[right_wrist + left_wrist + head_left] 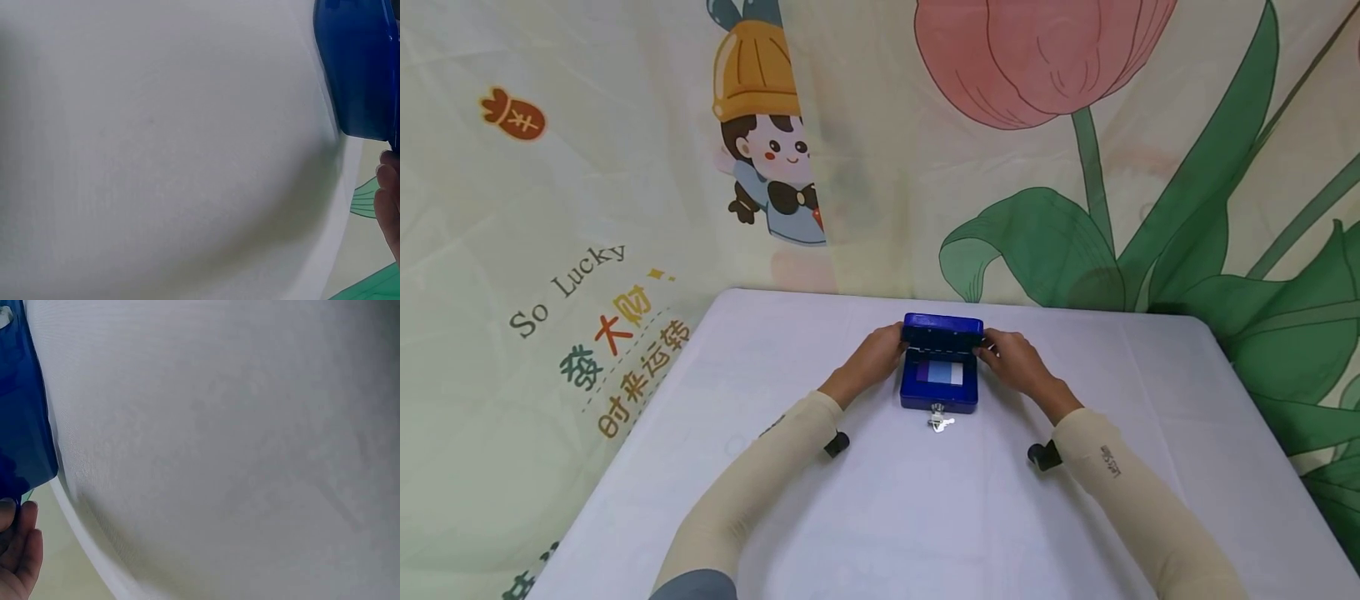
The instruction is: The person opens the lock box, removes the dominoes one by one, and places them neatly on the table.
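A small blue cash box [917,397] stands on the white-covered table with its lid [943,323] raised. Inside lies a flat piece [942,372] in purple, light blue and white. Keys [939,422] hang at the lock on the front. My left hand [874,360] pinches the lid's left edge between thumb and fingers. On the opposite side my right hand [1019,363] holds the lid's right edge. In the left wrist view the box's blue side [25,419] shows above the fingertips [28,515]; the right wrist view has the other side [362,75] above the right fingers [387,200].
White cloth covers the table [925,517], whose far edge runs just behind the box. A printed curtain [880,167] with a tulip and a cartoon figure hangs behind. Small black wrist devices [837,443] sit under both sleeves.
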{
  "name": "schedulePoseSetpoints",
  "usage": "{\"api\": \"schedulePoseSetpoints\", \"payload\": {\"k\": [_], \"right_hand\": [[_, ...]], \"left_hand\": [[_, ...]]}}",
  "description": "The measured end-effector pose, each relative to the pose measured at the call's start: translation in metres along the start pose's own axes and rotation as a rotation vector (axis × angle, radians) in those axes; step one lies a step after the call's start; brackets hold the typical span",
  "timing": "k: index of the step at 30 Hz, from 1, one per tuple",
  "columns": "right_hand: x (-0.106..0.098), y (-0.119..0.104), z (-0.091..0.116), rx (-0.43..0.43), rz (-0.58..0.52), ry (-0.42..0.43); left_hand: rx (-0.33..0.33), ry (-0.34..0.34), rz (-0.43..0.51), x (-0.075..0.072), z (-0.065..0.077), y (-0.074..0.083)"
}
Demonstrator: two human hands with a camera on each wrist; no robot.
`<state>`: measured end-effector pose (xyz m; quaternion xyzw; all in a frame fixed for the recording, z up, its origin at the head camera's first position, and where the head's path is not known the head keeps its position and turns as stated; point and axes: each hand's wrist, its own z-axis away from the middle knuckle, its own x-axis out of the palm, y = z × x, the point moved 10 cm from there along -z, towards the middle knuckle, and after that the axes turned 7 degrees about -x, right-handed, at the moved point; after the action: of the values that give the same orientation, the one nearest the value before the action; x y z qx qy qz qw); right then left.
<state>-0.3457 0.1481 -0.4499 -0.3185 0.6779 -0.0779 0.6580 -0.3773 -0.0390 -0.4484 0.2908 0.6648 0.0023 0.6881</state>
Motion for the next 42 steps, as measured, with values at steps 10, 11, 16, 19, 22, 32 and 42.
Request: {"api": "schedulePoseSetpoints", "payload": {"k": [10, 11, 16, 19, 22, 32, 42], "right_hand": [[0.004, 0.005, -0.004, 0.019, -0.015, 0.009], [0.004, 0.005, -0.005, 0.023, -0.019, 0.008], [0.005, 0.007, -0.007, 0.036, -0.03, 0.001], [0.006, 0.009, -0.008, 0.042, -0.029, -0.002], [0.008, 0.011, -0.009, 0.054, -0.031, -0.01], [0.008, 0.011, -0.01, 0.057, -0.048, 0.002], [0.014, 0.018, -0.01, 0.099, -0.067, -0.029]], "left_hand": [[-0.047, -0.035, 0.015, 0.005, -0.004, -0.006], [-0.049, -0.039, 0.016, 0.006, -0.005, -0.006], [-0.061, -0.056, 0.023, 0.008, -0.007, -0.008], [-0.069, -0.059, 0.03, 0.008, -0.009, -0.009], [-0.075, -0.058, 0.038, 0.009, -0.009, -0.011], [-0.078, -0.041, 0.061, 0.007, -0.009, -0.009], [-0.097, -0.064, 0.093, 0.012, -0.01, -0.013]]}}
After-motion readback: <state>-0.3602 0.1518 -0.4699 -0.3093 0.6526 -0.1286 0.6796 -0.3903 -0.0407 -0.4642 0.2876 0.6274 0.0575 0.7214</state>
